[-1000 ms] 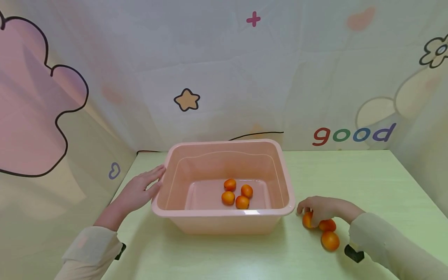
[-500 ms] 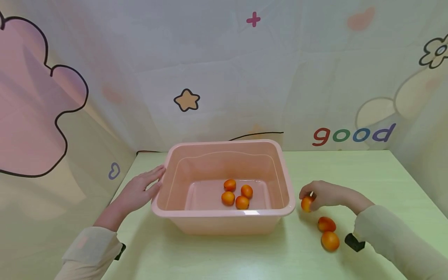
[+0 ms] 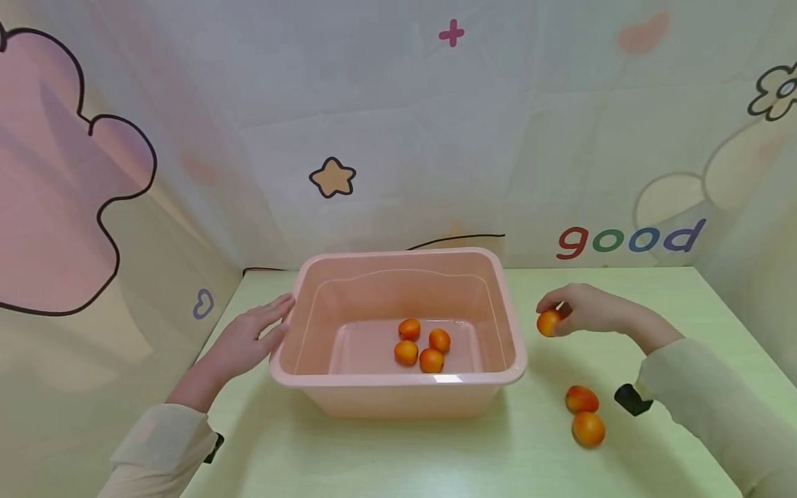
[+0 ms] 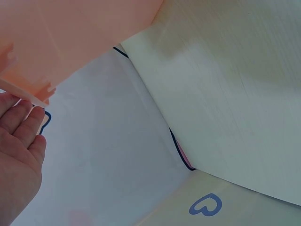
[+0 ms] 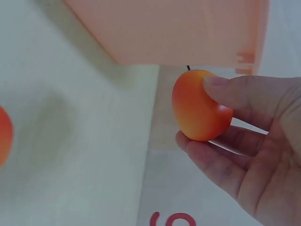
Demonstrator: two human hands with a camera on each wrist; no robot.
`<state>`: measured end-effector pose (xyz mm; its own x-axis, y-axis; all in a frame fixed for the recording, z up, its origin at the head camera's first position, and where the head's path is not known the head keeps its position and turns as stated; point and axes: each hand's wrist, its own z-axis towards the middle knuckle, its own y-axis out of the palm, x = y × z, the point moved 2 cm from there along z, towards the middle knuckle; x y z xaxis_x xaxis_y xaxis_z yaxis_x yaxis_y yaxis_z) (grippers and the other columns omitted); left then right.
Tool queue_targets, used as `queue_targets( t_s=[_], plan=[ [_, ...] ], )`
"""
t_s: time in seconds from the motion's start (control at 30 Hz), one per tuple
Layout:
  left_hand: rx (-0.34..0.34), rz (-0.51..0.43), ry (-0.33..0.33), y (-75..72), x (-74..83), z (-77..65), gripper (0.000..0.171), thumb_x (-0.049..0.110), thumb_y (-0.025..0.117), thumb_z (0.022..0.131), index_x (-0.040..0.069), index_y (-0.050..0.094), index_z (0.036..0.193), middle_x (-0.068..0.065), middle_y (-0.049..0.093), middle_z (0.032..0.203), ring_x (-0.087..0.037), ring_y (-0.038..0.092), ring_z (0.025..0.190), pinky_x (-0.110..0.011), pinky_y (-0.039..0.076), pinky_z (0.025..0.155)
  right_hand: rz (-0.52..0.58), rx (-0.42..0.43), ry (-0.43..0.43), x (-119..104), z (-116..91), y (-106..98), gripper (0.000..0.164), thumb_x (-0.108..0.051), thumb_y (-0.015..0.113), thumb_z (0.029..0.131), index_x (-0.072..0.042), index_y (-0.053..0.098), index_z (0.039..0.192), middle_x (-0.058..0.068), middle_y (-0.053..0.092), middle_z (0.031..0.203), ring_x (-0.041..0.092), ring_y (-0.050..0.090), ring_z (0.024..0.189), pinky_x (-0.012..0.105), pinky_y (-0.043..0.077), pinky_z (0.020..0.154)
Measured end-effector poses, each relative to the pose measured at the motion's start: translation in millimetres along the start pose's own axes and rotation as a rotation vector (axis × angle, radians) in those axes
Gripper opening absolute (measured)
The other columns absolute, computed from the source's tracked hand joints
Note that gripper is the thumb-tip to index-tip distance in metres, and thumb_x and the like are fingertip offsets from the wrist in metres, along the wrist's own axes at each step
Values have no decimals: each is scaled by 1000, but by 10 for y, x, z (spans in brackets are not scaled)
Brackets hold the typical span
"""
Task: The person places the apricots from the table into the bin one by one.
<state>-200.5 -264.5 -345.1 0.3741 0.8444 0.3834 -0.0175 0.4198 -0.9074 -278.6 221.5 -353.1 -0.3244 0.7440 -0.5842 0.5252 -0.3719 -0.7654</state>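
Note:
My right hand (image 3: 585, 308) pinches a smooth, egg-shaped orange-red fruit (image 5: 200, 106) between thumb and fingertips. It is raised over the table, just right of the pink plastic tub (image 3: 405, 398). My left hand (image 3: 252, 339) lies against the tub's left side, fingers fairly straight. In the left wrist view its fingertips (image 4: 35, 115) are right at the underside of the tub's rim. Several similar orange-red fruits (image 3: 432, 360) lie inside on the tub's floor. Two more, a redder fruit (image 3: 582, 399) and a rounder orange fruit (image 3: 588, 429), sit close together on the table.
The pale green table (image 3: 398, 460) carries the tub near its back edge. Behind it hangs a printed cloth (image 3: 398, 138), which also covers both sides. A black wrist device (image 3: 632, 400) hangs below the right sleeve.
The right hand has lifted one fruit off the table beside the other two and carried it up and away toward the back. The left hand and tub have stayed in place.

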Motion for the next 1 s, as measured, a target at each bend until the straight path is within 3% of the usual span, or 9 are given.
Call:
queue_targets(
  t_s=[0.47, 1.0],
  plan=[
    [5, 3, -2, 10, -27, 4, 46, 24, 45, 92, 3, 39, 132, -14, 36, 139, -40, 37, 122, -56, 31, 96, -58, 169, -65, -391, 82, -409, 32, -8, 64, 78, -1, 57, 109, 7, 62, 94, 19, 56, 84, 34, 52, 74],
    [13, 4, 11, 6, -29, 2, 45, 23, 45, 91, 2, 40, 132, -14, 37, 139, -38, 37, 123, -54, 31, 96, -125, 145, -127, -987, 398, -472, 33, -13, 65, 79, -5, 59, 111, 8, 62, 99, 20, 57, 86, 33, 51, 75]
  ],
)
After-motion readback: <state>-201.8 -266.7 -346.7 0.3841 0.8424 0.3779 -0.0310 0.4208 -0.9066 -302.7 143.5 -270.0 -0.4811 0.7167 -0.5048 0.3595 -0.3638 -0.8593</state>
